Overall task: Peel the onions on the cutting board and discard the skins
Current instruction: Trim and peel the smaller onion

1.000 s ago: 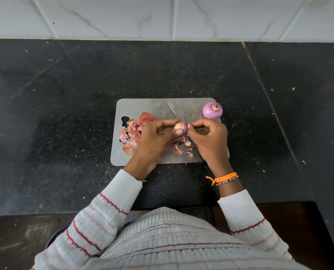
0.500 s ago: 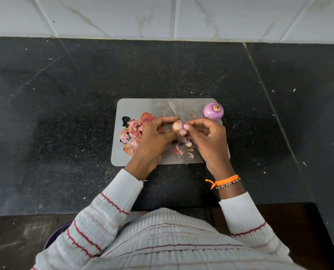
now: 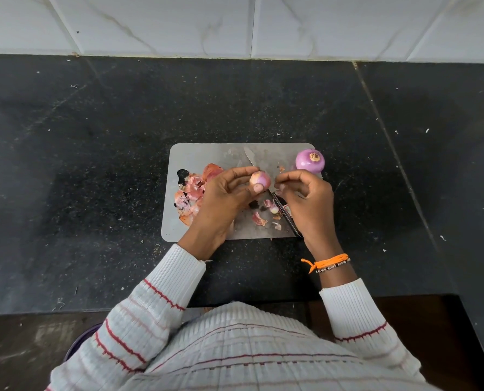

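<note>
A person's left hand (image 3: 226, 193) grips a small, partly peeled pale-purple onion (image 3: 260, 178) above the grey rectangular cutting board (image 3: 207, 156) on the black speckled tabletop (image 3: 94, 165), steadying it so the right hand (image 3: 305, 198), its fingertips pinched together just beside it, can strip skin. Papery pink skins (image 3: 191, 193) are heaped at the board's left, seemingly awaiting disposal, while a peeled round purple onion (image 3: 310, 160) sits clear at the far right corner and a steel knife (image 3: 250, 159) lies idle beneath the hands.

Left hand (image 3: 229, 193) raised, thumb and forefinger curled in a pinch. Right hand (image 3: 305, 196) beside it, fingers curled, fingertips apparently pinched; contents not discernible.
</note>
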A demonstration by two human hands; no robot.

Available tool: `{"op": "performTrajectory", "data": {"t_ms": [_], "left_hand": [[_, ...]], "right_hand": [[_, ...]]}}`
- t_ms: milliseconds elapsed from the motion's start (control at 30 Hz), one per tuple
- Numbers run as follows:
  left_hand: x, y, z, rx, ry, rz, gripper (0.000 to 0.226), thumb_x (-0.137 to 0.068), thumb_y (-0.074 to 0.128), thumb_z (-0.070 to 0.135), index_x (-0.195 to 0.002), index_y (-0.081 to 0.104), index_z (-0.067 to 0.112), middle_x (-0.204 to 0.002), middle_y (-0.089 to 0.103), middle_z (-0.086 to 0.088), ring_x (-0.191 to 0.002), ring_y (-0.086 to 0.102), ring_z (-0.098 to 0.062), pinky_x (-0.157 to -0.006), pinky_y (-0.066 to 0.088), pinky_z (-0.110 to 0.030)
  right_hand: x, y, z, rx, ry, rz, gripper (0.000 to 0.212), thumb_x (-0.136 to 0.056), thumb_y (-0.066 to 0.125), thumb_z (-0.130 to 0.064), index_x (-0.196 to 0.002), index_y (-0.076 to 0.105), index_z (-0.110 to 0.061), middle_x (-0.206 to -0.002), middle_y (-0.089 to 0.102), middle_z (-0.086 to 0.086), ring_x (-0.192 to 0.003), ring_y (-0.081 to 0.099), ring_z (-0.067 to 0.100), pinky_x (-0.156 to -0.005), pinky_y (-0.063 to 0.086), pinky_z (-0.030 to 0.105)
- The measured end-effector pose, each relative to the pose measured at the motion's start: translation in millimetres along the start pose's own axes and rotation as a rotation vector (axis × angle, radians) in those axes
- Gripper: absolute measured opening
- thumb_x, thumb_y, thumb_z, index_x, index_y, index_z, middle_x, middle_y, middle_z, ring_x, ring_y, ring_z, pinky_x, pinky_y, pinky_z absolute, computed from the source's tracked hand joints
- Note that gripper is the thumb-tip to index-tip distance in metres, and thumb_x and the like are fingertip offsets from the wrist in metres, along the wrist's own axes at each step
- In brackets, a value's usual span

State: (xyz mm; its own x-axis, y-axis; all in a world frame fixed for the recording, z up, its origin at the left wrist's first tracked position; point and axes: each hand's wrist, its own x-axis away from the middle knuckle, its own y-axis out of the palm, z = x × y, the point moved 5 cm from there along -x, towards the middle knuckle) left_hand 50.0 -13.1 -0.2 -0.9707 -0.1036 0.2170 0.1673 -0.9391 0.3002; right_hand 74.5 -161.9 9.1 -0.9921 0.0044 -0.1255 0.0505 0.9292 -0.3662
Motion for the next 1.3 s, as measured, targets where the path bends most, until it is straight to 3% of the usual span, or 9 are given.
{"op": "performTrajectory", "data": {"t_ms": [67,233,433,733,933,1300], "left_hand": [[0.1,-0.8,0.2,-0.022,0.016,0.005,0.028,-0.077,0.065,-0.005,-0.102,0.065,0.007,-0.094,0.071,-0.004,-0.089,0.067,-0.016,-0.077,0.056,-0.024],[2.1,-0.4,1.5,-0.061,0.048,0.002,0.032,-0.076,0.065,-0.006,-0.108,0.063,0.000,-0.100,0.070,-0.009,-0.089,0.068,-0.017,-0.076,0.056,-0.023],[3.3,1.8,4.0,-0.110,0.067,-0.005,0.032,-0.075,0.066,-0.006,-0.107,0.064,-0.001,-0.098,0.071,-0.007,-0.087,0.069,-0.015,-0.075,0.056,-0.022],[4.5,3.6,3.7,-0.196,0.102,-0.016,0.032,-0.076,0.067,-0.005,-0.107,0.064,-0.003,-0.097,0.070,-0.008,-0.085,0.069,-0.014,-0.074,0.057,-0.025],[3.5,4.6,4.1,-0.173,0.097,0.010,0.031,-0.075,0.068,-0.007,-0.106,0.063,-0.004,-0.093,0.070,-0.004,-0.083,0.069,-0.010,-0.072,0.056,-0.020],[4.7,4.8,2.6,-0.124,0.064,0.000,0.030,-0.073,0.069,-0.007,-0.102,0.063,-0.001,-0.080,0.073,0.005,-0.078,0.069,-0.010,-0.065,0.054,-0.019]], "right_hand": [[0.9,0.7,-4.4,-0.076,0.003,-0.005,0.013,-0.086,0.062,-0.002,-0.092,0.069,-0.012,-0.088,0.071,0.002,-0.085,0.069,0.011,-0.078,0.057,0.029],[4.2,4.0,-15.0,-0.132,-0.032,-0.037,0.003,-0.082,0.069,-0.010,-0.083,0.069,-0.013,-0.079,0.070,-0.004,-0.075,0.069,0.008,-0.064,0.054,0.018],[1.3,2.3,-11.1,-0.070,-0.049,-0.028,0.004,-0.078,0.073,-0.012,-0.080,0.071,-0.009,-0.075,0.071,0.000,-0.072,0.069,0.012,-0.070,0.057,0.030],[-0.5,0.8,-8.2,0.044,-0.131,0.011,0.004,-0.077,0.072,-0.006,-0.075,0.069,-0.006,-0.068,0.067,0.002,-0.065,0.066,0.014,-0.066,0.056,0.028],[0.8,2.9,2.9,-0.195,0.066,-0.036,0.006,-0.085,0.065,-0.008,-0.088,0.070,-0.007,-0.084,0.072,0.009,-0.081,0.070,0.020,-0.078,0.058,0.041],[0.5,1.7,1.2,-0.153,0.035,-0.049,0.004,-0.085,0.067,-0.010,-0.087,0.070,-0.007,-0.082,0.072,0.009,-0.080,0.070,0.021,-0.076,0.058,0.041]]}}
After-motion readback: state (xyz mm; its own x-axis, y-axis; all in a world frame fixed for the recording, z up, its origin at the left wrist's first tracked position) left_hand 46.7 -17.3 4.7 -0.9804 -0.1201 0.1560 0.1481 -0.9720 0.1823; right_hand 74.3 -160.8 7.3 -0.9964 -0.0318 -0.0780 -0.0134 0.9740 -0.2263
